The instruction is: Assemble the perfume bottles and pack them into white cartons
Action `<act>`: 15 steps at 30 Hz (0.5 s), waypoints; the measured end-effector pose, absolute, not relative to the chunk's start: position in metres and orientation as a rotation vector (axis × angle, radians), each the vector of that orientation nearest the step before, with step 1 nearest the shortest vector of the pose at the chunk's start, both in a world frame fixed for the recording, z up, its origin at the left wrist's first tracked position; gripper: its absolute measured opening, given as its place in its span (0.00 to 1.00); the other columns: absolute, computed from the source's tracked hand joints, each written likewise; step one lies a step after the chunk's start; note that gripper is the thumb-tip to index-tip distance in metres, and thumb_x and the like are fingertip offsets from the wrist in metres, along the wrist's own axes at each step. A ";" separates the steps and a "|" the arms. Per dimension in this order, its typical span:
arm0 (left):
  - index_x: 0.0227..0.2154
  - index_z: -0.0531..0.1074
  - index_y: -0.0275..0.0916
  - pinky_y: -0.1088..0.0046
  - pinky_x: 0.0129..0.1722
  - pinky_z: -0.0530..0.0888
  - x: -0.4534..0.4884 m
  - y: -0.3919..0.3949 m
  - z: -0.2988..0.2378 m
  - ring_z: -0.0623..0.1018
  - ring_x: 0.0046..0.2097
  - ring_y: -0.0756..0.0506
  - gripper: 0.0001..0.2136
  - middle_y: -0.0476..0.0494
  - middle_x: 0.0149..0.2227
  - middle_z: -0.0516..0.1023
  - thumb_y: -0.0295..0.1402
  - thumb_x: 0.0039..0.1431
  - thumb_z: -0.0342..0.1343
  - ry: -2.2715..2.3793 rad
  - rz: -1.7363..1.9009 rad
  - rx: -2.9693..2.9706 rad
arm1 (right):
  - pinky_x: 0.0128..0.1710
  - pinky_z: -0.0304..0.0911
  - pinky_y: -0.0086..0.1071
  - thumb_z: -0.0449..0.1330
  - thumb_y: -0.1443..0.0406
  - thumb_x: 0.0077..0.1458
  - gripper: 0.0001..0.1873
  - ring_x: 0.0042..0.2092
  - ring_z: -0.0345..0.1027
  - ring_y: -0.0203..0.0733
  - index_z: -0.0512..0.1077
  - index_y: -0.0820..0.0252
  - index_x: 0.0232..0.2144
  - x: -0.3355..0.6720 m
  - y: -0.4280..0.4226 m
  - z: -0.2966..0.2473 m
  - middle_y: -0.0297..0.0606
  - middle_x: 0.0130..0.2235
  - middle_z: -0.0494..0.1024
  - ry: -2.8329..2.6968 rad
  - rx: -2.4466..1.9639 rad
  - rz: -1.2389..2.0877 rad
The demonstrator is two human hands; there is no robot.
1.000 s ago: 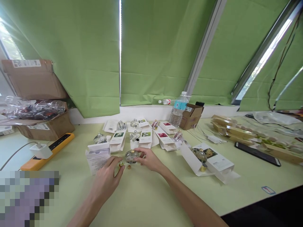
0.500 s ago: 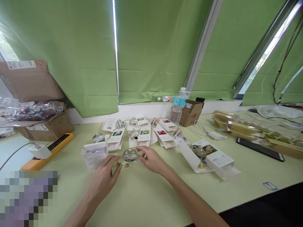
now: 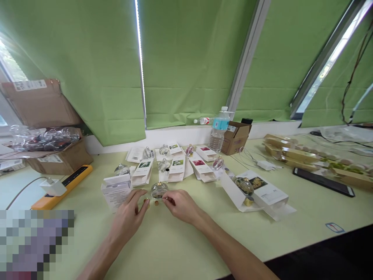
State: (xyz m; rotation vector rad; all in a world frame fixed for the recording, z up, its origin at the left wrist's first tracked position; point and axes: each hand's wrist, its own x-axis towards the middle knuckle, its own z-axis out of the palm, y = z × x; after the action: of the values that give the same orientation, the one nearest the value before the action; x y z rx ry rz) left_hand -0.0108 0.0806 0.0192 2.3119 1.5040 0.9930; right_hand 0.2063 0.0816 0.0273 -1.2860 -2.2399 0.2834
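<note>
pinching right fingers (image 3: 168, 200), hold unclear, half-open left fingers (image 3: 143, 205) beside a glass globe (image 3: 159, 190), pale green desk (image 3: 186, 245), green blinds (image 3: 93, 66) behind

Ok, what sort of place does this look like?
Probably a small packing workroom: round clear glass vessels laid out beside printed white cardboard boxes, with an open brown cardboard carton holding what look like more glass vessels.

Left hand (image 3: 127, 215) and right hand (image 3: 181, 204) close together, both half-curled
</note>
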 end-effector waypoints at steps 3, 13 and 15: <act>0.48 0.66 0.45 0.73 0.29 0.70 -0.006 0.084 0.027 0.67 0.21 0.54 0.13 0.47 0.48 0.71 0.41 0.63 0.47 1.489 1.052 2.338 | 0.28 0.50 0.27 0.51 0.66 0.59 0.12 0.27 0.64 0.36 0.74 0.55 0.31 0.204 0.082 0.025 0.32 0.28 0.77 -2.279 -1.275 0.270; 0.39 0.69 0.43 0.76 0.26 0.65 0.019 0.105 0.063 0.64 0.22 0.54 0.07 0.50 0.33 0.72 0.36 0.63 0.48 1.296 1.254 2.409 | 0.28 0.50 0.27 0.50 0.67 0.59 0.13 0.27 0.65 0.36 0.74 0.54 0.31 0.206 0.085 0.025 0.32 0.28 0.77 -2.302 -1.288 0.257; 0.32 0.69 0.41 0.77 0.26 0.63 0.020 0.106 0.056 0.64 0.23 0.53 0.07 0.52 0.27 0.68 0.34 0.63 0.49 1.269 1.349 2.429 | 0.28 0.50 0.27 0.50 0.67 0.59 0.13 0.28 0.66 0.37 0.74 0.54 0.31 0.206 0.085 0.025 0.32 0.29 0.78 -2.297 -1.291 0.254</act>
State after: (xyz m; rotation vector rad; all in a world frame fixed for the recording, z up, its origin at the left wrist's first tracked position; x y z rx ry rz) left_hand 0.0200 0.1060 0.0557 2.4286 1.2688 1.3489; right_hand 0.2057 0.0847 0.0246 -1.2912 -2.2970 0.2539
